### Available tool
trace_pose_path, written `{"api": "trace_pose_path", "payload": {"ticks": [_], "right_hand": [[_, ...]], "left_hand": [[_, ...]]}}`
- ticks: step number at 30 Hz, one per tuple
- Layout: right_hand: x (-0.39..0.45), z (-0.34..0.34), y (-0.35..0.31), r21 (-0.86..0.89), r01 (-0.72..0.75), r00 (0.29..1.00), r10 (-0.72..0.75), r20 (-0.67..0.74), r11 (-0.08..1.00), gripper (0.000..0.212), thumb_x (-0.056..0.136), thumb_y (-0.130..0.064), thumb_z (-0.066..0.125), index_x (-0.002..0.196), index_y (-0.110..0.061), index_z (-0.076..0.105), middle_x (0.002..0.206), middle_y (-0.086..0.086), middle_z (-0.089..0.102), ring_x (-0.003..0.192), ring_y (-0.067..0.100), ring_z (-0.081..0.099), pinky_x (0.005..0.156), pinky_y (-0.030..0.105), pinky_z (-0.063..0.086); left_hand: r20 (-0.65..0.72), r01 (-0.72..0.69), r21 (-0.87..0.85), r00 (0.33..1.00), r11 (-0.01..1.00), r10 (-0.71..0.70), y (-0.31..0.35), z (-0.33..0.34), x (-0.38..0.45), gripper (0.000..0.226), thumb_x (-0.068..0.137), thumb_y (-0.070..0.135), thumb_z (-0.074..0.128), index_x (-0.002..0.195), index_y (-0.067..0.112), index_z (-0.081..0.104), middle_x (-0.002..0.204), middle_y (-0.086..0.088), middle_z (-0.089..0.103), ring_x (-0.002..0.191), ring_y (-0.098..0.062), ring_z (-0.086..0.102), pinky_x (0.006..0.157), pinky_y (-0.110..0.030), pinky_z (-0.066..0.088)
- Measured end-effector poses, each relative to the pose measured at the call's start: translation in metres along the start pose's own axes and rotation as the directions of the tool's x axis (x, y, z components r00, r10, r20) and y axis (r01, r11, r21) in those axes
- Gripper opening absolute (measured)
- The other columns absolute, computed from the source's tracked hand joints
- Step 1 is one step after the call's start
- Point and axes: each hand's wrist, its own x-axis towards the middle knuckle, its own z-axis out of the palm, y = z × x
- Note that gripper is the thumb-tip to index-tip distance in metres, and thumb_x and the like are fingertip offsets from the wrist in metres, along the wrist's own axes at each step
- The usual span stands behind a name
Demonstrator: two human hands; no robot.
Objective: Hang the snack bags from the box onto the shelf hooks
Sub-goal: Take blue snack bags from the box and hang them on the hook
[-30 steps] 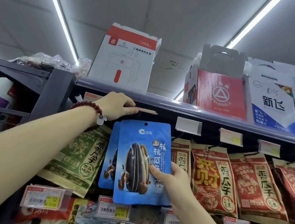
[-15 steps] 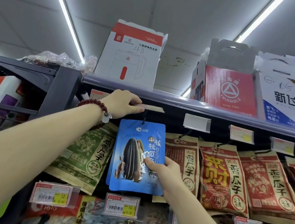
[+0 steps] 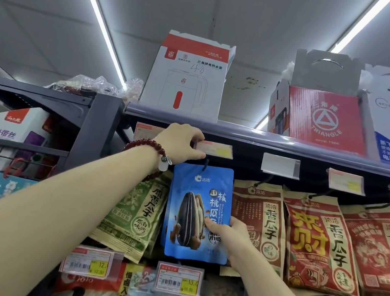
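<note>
1. Blue snack bag — hangs long axis vertical on the shelf hook, between green and brown bags.
2. Right hand — fingers pinch the bag's lower right edge; nearer hand.
3. Left hand — directly above the bag, fingers pinch the price tag.

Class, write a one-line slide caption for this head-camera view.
Right hand holds a blue snack bag on its hook while left hand pinches the price tag holder above.
</note>
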Motion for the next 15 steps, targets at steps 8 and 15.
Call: {"api": "trace_pose_path", "payload": {"ticks": [8,15], "right_hand": [[0.015,0.009,0.011,-0.148,-0.006,0.999,0.000,-0.038,0.989,0.034,0.079,-0.024,0.076,0.107,-0.010,0.064,0.104,0.009,0.071,0.098,0.028,0.067,0.095,0.046,0.052],[-0.022,-0.011,0.007,-0.438,-0.031,0.999,0.031,-0.008,0.898,0.032,0.081,-0.024,0.071,0.104,-0.004,0.062,0.104,0.011,0.067,0.092,0.026,0.065,0.077,0.035,0.055]], "left_hand": [[-0.106,0.003,0.021,0.994,1.000,-0.001,0.000,0.015,-0.010,0.052,0.085,0.029,0.062,0.133,0.018,0.046,0.131,-0.002,0.055,0.119,-0.018,0.052,0.099,-0.032,0.043],[-0.163,0.039,0.081,0.986,0.996,-0.026,0.028,0.020,-0.055,0.034,0.088,0.023,0.052,0.122,0.016,0.052,0.121,-0.006,0.049,0.108,-0.025,0.051,0.090,-0.042,0.049]]}}
